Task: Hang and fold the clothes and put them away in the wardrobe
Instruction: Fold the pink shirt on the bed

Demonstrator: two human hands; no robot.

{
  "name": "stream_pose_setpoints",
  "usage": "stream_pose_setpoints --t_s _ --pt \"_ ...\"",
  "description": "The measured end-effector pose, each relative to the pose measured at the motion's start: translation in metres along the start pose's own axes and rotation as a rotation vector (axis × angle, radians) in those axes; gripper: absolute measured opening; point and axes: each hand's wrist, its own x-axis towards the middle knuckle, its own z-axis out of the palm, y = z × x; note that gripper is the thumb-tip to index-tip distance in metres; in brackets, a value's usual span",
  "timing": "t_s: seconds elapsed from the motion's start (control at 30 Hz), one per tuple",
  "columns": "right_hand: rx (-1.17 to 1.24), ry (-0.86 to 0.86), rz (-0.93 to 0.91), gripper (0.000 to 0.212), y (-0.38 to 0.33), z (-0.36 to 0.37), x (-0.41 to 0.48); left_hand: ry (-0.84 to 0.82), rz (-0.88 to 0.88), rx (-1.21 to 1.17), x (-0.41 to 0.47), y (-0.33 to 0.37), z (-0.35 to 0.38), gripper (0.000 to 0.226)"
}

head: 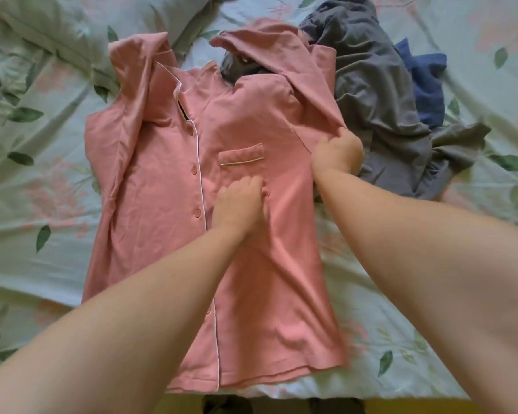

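A pink button-up pyjama shirt [162, 210] with white piping and a chest pocket lies front-up on the bed, collar away from me. Its left sleeve is folded in over the body. My left hand [240, 204] presses on the shirt just below the pocket, its fingers curled against the cloth. My right hand [337, 152] grips the right sleeve at the shirt's right edge, and the sleeve runs up from it towards the collar.
A crumpled grey garment [380, 94] and a blue one [428, 85] lie heaped right of the shirt. The floral pale-green bedsheet [42, 204] covers the bed, with a pillow [72, 28] at the top left. The bed's near edge is at the bottom.
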Motion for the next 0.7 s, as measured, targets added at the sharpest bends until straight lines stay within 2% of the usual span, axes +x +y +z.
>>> stream_pose_setpoints --t_s 0.07,0.13,0.23,0.3,0.4,0.5,0.57,0.63,0.7 --pt "0.159 -0.003 0.176 0.039 0.007 -0.003 0.0 0.026 -0.059 -0.243 0.023 0.018 -0.009 0.031" --pt "0.24 -0.013 0.253 0.038 0.012 -0.003 -0.001 0.063 -0.164 -0.493 0.048 0.037 -0.017 0.031" --pt "0.333 -0.038 0.284 0.039 0.013 0.0 0.002 0.089 -0.346 -0.815 0.09 0.058 -0.028 0.027" --pt "0.418 -0.122 0.258 0.044 0.014 0.001 0.007 0.068 -0.445 -1.049 0.117 0.066 -0.036 0.019" --pt "0.23 -0.334 0.086 0.061 0.024 -0.004 0.015 0.056 -0.52 -1.269 0.148 0.069 -0.052 0.012" --pt "-0.046 -0.473 -0.066 0.076 0.033 -0.012 0.022 0.097 -0.576 -1.394 0.169 0.068 -0.066 0.033" --pt "-0.164 -0.54 -0.108 0.083 0.039 -0.015 0.024 0.172 -0.646 -1.468 0.175 0.067 -0.073 0.027" --pt "-0.202 -0.569 -0.132 0.087 0.042 -0.018 0.026 0.196 -0.697 -1.531 0.18 0.068 -0.075 0.01" --pt "-0.132 -0.575 -0.129 0.085 0.04 -0.019 0.027 0.145 -0.729 -1.557 0.185 0.069 -0.074 0.024"
